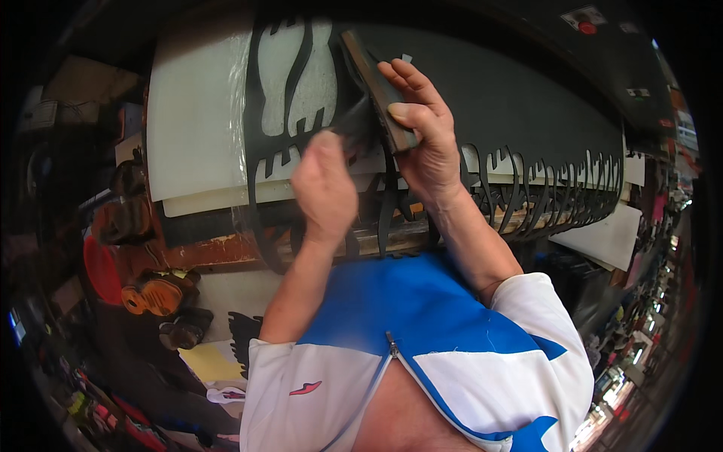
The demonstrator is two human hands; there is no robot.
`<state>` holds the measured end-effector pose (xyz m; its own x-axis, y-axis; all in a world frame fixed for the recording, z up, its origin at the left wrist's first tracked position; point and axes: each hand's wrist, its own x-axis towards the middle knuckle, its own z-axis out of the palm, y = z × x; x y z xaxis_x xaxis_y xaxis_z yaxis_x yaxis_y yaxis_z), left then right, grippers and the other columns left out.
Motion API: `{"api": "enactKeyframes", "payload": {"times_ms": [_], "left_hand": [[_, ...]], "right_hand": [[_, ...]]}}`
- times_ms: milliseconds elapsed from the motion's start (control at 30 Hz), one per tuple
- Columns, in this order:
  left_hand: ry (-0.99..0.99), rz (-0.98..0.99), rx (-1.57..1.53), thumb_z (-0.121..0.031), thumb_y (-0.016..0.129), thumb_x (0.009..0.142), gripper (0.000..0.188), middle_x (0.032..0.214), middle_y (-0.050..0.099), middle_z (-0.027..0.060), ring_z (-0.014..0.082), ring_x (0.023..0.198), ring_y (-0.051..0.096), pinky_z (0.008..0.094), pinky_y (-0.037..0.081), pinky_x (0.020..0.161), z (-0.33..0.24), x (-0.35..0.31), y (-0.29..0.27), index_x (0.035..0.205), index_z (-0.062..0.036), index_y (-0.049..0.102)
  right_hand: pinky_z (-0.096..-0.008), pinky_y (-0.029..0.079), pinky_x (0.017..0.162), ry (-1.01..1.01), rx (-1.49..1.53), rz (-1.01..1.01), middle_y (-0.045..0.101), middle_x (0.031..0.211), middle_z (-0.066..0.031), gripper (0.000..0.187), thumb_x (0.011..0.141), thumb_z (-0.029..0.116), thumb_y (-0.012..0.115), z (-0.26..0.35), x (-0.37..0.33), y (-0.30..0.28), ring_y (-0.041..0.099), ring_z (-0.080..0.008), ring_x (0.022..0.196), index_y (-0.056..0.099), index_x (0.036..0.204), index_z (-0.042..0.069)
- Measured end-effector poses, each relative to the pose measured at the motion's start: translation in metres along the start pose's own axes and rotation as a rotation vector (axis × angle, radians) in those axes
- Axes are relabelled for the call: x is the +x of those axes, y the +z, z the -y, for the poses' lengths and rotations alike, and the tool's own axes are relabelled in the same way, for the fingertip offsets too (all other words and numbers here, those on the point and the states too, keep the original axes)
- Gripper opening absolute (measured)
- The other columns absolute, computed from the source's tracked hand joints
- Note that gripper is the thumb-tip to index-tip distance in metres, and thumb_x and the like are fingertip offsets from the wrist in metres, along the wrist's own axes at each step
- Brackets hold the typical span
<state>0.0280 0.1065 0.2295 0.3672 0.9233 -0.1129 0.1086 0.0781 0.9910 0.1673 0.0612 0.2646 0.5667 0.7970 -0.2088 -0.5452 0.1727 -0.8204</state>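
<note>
My right hand (428, 124) grips a narrow brown cutting die (374, 90) held on edge, thumb on its near face and the other fingers behind or raised. My left hand (325, 184) is smeared by motion. Its fingers are closed at a dark flexible cut piece (358, 124), which stretches to the die's left side. Behind both hands lies a black sheet (497, 83), with several sole-shaped openings cut through its left part and along its near edge. A pale board (197, 113) shows beneath it at the left.
Black cut strips (527, 196) hang over the table's near edge. Brown metal-edged dies (154, 295), a red round container (102, 270) and a yellow sheet (211, 361) sit at the left. A red button (587, 28) is on the dark machine beam above.
</note>
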Motion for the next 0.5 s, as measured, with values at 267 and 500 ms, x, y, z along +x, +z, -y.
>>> {"api": "enactKeyframes", "payload": {"times_ms": [267, 500], "left_hand": [[0.024, -0.535, -0.458, -0.031, 0.053, 0.117, 0.039, 0.105, 0.075, 0.0086, 0.0183, 0.091, 0.07, 0.0332, 0.058, 0.082, -0.008, 0.036, -0.122, 0.114, 0.003, 0.071], [-0.011, -0.633, -0.22, -0.025, 0.064, 0.112, 0.029, 0.105, 0.073, 0.0045, 0.0127, 0.088, 0.065, 0.0294, 0.054, 0.078, 0.018, -0.058, -0.329, 0.119, 0.0024, 0.073]], "right_hand": [[-0.0446, 0.04, 0.124, -0.05, -0.026, 0.101, 0.052, 0.159, -0.0218, 0.091, 0.075, 0.028, 0.075, 0.021, -0.012, -0.021, 0.053, -0.0322, 0.144, 0.049, 0.158, 0.002], [-0.0475, 0.038, 0.125, -0.397, -1.473, 0.301, 0.039, 0.168, -0.0278, 0.086, 0.089, 0.025, 0.082, -0.012, -0.032, -0.054, 0.041, -0.0404, 0.155, 0.043, 0.161, -0.005]]}}
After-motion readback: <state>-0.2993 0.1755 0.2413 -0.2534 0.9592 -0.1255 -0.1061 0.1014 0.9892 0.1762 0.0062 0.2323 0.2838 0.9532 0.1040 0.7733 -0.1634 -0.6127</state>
